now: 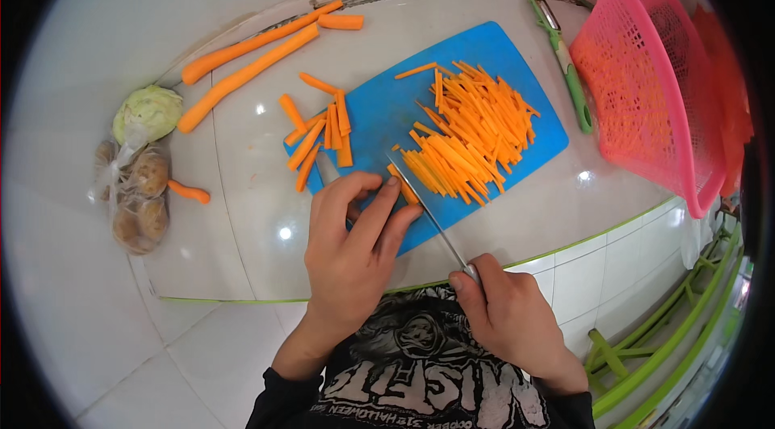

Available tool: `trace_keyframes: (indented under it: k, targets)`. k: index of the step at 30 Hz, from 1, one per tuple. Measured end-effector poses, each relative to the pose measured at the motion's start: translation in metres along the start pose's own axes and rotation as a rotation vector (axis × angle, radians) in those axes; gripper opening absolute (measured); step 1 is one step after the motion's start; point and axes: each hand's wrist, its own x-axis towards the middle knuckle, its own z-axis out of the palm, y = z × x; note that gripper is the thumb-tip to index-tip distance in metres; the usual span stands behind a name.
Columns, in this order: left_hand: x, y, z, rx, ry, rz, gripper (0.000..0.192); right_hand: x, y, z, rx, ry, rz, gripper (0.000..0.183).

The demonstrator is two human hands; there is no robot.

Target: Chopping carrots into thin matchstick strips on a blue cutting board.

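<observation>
My left hand [354, 241] pinches a short carrot piece [404, 185] against the near part of a blue cutting board [381, 120]. Closed around the handle of a kitchen knife, my right hand [511, 311] is at the counter's front edge, and the blade [431, 217] lies along the right side of that piece. A pile of carrot sticks [478, 132] covers the right of the board. Thicker carrot pieces [306, 141] lie at its left end, partly off it. Another metal object shows there, partly hidden by my left hand.
Whole peeled carrots [254, 78] lie at the back left, near a cabbage [147, 113] and a plastic bag of potatoes [142, 199]. A green-handled peeler [566, 69] and a pink plastic basket [678, 96] holding orange shreds stand right of the board. Green metal framing [660, 332] shows below right.
</observation>
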Motion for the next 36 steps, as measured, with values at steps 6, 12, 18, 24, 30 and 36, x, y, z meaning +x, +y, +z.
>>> trace_keyframes:
  k: [6, 12, 18, 24, 30, 36]
  targets:
    - [-0.001, -0.003, 0.002, -0.045, 0.024, 0.005, 0.033, 0.001, -0.002, -0.003, 0.032, -0.014, -0.023, 0.027]
    - [-0.002, -0.003, 0.002, -0.060, 0.012, 0.000, 0.033, 0.003, -0.003, -0.001, -0.051, -0.006, -0.025, 0.027]
    - [-0.002, -0.002, 0.001, -0.088, -0.007, -0.017, 0.033, 0.008, -0.007, -0.004, -0.173, -0.058, -0.034, 0.032]
    - [0.006, 0.001, -0.001, -0.041, -0.024, -0.021, 0.021, 0.019, -0.013, -0.005, -0.200, -0.071, -0.029, 0.035]
    - [0.003, -0.004, -0.002, -0.090, -0.031, -0.030, 0.029, 0.015, -0.015, 0.000, -0.231, -0.080, 0.012, 0.035]
    - [0.006, -0.004, -0.002, -0.131, -0.021, -0.045, 0.021, -0.017, 0.000, -0.003, -0.226, -0.016, 0.005, 0.028]
